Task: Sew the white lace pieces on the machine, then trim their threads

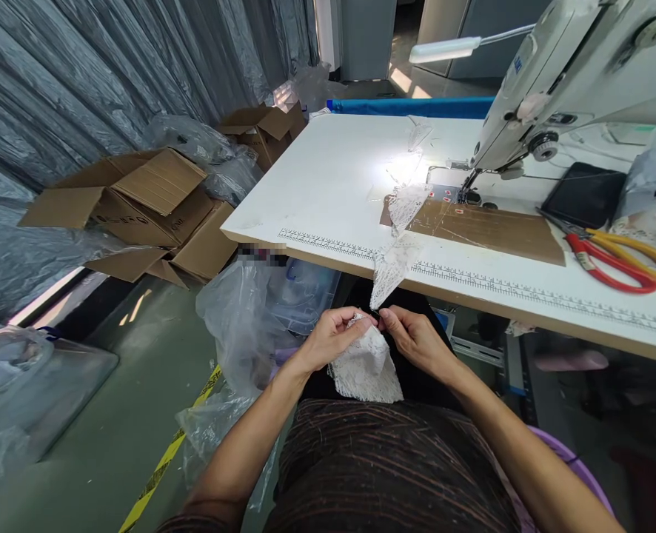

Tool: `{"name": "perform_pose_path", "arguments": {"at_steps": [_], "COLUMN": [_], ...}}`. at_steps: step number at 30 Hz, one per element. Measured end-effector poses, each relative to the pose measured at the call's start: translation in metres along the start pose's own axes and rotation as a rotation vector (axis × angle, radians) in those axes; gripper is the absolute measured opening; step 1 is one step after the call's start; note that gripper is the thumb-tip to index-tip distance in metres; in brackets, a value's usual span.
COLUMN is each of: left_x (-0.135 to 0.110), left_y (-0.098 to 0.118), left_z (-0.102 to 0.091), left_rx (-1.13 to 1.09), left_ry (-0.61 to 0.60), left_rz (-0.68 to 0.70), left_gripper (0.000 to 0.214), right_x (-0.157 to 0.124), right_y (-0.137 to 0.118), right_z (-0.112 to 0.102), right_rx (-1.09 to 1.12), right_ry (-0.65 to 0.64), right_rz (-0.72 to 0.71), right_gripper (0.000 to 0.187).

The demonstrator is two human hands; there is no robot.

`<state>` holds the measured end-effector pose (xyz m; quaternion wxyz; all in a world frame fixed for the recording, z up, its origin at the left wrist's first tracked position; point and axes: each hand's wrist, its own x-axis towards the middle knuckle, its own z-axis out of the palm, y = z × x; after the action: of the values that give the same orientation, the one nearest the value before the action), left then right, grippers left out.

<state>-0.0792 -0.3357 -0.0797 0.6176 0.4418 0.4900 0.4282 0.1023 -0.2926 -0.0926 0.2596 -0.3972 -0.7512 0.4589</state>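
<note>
A white lace piece [366, 366] lies in my lap, below the front edge of the white sewing table [328, 185]. My left hand [333, 339] is closed on its upper left edge. My right hand [414, 337] pinches the lace at its top, fingers pressed together, with what may be a small dark tool at the fingertips. More connected lace pieces [395, 255] run from my hands up over the table edge toward the needle of the sewing machine [572, 74]. The two hands nearly touch.
Red and yellow scissors [617, 255] and a dark tablet [583, 194] lie on the table at right. A brown card sheet [494, 229] sits under the machine. Open cardboard boxes [139, 207] and clear plastic bags [244, 311] stand on the floor at left, beside yellow floor tape [164, 463].
</note>
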Motion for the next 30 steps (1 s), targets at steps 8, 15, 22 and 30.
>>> {"name": "perform_pose_path", "arguments": {"at_steps": [8,15,22,30], "left_x": [0.001,0.000,0.021,0.025], "left_y": [0.002,-0.017,-0.027,-0.001], "left_z": [-0.001,0.003,-0.002,0.016], "left_rx": [-0.004,-0.013,0.479,0.762], "left_ry": [0.001,-0.027,0.159,0.192], "left_rz": [-0.037,-0.093,0.205,0.531], "left_gripper": [0.036,0.039,0.048,0.024], "right_x": [-0.005,-0.028,-0.047,-0.031], "right_y": [-0.001,0.014,0.035,-0.006], "right_z": [0.004,0.014,0.008,-0.018], "right_rx": [-0.045,0.143,-0.179,-0.085], "right_ry": [0.017,-0.137,-0.075,0.245], "right_rz": [-0.006,0.051,0.132,-0.023], "right_gripper": [0.044,0.035,0.029,0.027]}}
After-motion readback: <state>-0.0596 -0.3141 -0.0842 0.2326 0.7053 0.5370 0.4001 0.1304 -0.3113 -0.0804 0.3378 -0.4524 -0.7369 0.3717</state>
